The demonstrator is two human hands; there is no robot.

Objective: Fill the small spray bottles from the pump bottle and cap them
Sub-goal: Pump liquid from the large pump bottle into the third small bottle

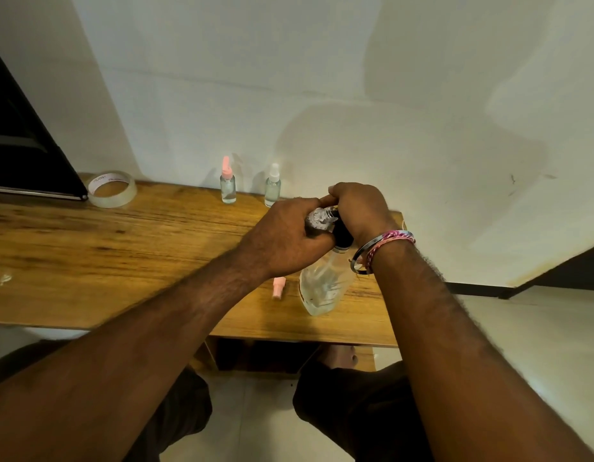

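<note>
Wooden table against a pale wall. Near its right front, clear pump bottle, liquid low inside, black collar at the neck, top hidden under both hands. Right hand curled over the pump head from above. Left hand gripping a small clear bottle tilted at the spout. At the back by the wall, upright and capped: pink-top bottle, white-top bottle. Tape roll far left. Loose pink cap lying just left of pump bottle.
</note>
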